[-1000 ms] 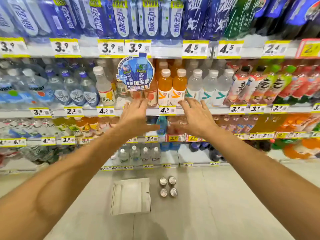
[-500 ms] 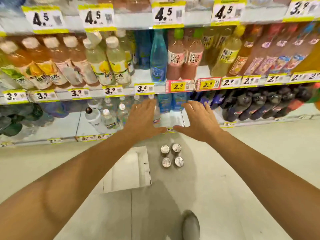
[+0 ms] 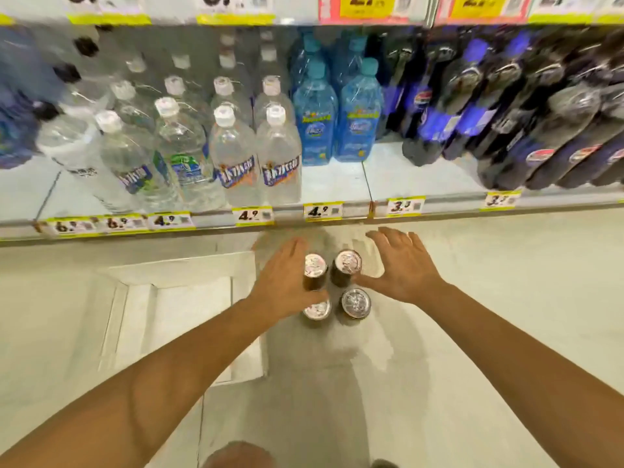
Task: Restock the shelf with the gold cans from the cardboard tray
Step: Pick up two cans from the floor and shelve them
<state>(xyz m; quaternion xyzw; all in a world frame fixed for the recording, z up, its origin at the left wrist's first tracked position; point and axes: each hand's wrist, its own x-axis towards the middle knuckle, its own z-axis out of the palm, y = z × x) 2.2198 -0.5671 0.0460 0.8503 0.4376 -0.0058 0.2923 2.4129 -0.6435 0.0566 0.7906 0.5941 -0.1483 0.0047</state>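
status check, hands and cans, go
Left hand open, at rear-left can. Right hand open, thumb by rear-right can. Four cans upright on floor, none lifted. Nothing in the way.

Place: a shop, the drinks aisle of a supermarket or convenience store.
Shelving: a long low shelf (image 3: 422,177) runs across the view just above a pale tiled floor (image 3: 506,298), with the edge of another shelf above it.
Stock: rows of clear water bottles (image 3: 233,153) at the left, blue bottles (image 3: 315,119) in the middle, dark cola bottles (image 3: 540,136) at the right, all the same kind lined up front to back.
Pricing: yellow-edged price tags (image 3: 322,211) clipped along the shelf's front edge, reading 4.9, 6 and 3 something.
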